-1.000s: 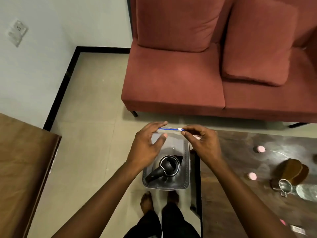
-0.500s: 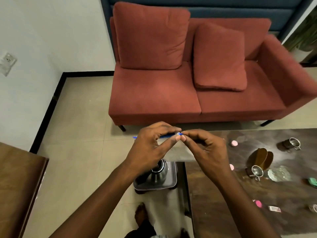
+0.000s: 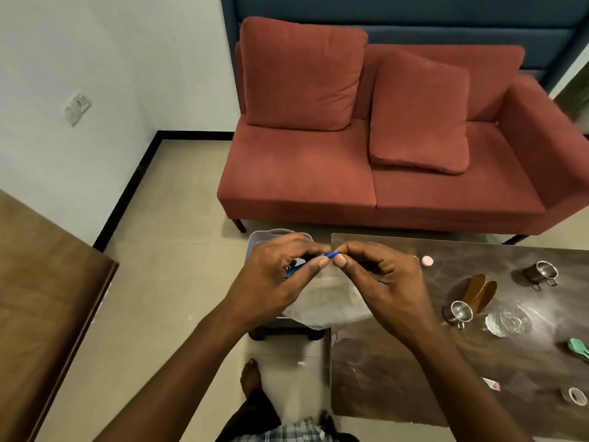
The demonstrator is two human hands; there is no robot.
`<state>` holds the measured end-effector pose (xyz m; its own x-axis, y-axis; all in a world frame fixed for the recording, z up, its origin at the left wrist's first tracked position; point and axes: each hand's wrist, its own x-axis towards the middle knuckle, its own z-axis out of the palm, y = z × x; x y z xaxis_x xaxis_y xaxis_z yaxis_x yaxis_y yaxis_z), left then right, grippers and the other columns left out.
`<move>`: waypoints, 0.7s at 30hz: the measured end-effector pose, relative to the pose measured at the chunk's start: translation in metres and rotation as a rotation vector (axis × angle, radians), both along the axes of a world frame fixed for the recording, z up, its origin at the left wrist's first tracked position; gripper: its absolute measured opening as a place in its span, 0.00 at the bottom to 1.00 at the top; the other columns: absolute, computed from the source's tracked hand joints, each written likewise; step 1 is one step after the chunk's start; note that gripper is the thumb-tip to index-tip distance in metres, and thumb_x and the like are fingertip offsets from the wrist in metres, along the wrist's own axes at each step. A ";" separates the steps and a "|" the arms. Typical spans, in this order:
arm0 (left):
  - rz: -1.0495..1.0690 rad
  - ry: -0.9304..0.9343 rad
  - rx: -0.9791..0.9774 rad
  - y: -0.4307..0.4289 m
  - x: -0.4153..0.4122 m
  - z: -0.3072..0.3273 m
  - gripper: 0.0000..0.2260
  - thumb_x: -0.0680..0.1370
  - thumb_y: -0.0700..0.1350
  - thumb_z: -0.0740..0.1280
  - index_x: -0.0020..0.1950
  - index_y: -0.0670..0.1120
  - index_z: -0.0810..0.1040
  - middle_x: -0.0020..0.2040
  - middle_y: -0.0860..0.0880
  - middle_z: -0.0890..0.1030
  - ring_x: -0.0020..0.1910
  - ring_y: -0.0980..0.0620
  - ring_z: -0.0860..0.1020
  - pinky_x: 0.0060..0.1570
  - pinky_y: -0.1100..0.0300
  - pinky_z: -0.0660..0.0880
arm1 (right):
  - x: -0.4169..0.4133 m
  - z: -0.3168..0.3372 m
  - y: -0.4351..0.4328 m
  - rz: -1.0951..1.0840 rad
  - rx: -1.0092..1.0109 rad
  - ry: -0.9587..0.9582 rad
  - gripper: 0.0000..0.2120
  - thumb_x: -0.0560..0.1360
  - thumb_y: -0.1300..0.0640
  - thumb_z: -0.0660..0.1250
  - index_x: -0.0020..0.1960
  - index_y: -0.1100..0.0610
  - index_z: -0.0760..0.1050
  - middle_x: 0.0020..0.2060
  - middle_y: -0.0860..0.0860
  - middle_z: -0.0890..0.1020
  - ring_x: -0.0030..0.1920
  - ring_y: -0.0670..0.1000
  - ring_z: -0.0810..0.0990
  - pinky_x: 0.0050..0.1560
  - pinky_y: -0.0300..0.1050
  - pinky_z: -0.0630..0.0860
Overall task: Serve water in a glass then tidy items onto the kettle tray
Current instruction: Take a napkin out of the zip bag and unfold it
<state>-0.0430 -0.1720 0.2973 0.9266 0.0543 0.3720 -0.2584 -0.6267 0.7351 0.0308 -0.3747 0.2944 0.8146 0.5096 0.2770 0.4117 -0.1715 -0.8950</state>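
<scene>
Both hands meet above the left edge of the dark table (image 3: 414, 378). My left hand (image 3: 280, 282) and my right hand (image 3: 379, 275) pinch a thin blue strip (image 3: 331, 255) between thumbs and fingertips; more blue shows under my left palm. A clear plastic bag (image 3: 328, 301) hangs below the hands. Behind them stands the grey kettle tray (image 3: 264, 239), mostly hidden; the kettle is out of sight. On the table lie two small steel cups (image 3: 459, 312) (image 3: 543, 272), a glass dish (image 3: 510, 322) and wooden spoons (image 3: 479, 290).
A red sofa (image 3: 366, 173) with loose cushions fills the space behind the table. A brown wooden surface (image 3: 41, 298) is at the left. Pink caps (image 3: 427, 260), green spoons (image 3: 578, 347) and a tape roll (image 3: 577, 395) lie on the table. My bare foot (image 3: 251, 374) is on the floor.
The view has tilted up and shifted, bringing more of the sofa and table into sight. My hands have drawn together on the blue strip, and the kettle is now covered by them.
</scene>
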 end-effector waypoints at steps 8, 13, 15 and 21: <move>0.059 0.035 0.043 -0.012 -0.035 0.008 0.08 0.82 0.52 0.70 0.56 0.50 0.85 0.49 0.58 0.85 0.50 0.56 0.83 0.49 0.65 0.79 | -0.016 0.019 -0.035 -0.045 0.007 0.004 0.08 0.80 0.59 0.75 0.54 0.47 0.87 0.48 0.41 0.89 0.51 0.46 0.88 0.51 0.36 0.82; 0.051 0.050 0.041 0.001 -0.053 0.008 0.11 0.82 0.53 0.69 0.57 0.48 0.86 0.50 0.58 0.84 0.51 0.54 0.83 0.49 0.61 0.81 | -0.023 0.028 -0.048 -0.108 0.070 0.030 0.06 0.79 0.53 0.75 0.54 0.44 0.87 0.50 0.41 0.89 0.52 0.45 0.88 0.53 0.37 0.82; 0.046 0.042 0.048 0.009 -0.059 0.008 0.10 0.82 0.52 0.69 0.57 0.49 0.86 0.50 0.59 0.84 0.50 0.55 0.83 0.48 0.62 0.80 | -0.026 0.030 -0.051 -0.113 0.078 0.034 0.06 0.79 0.53 0.74 0.54 0.43 0.87 0.49 0.43 0.89 0.51 0.45 0.88 0.53 0.36 0.82; 0.058 0.054 0.091 0.033 -0.077 0.008 0.06 0.82 0.51 0.70 0.56 0.54 0.85 0.50 0.64 0.83 0.50 0.57 0.84 0.49 0.63 0.79 | -0.037 0.038 -0.055 -0.141 0.103 -0.021 0.06 0.80 0.48 0.73 0.54 0.37 0.86 0.47 0.42 0.89 0.45 0.42 0.86 0.44 0.31 0.80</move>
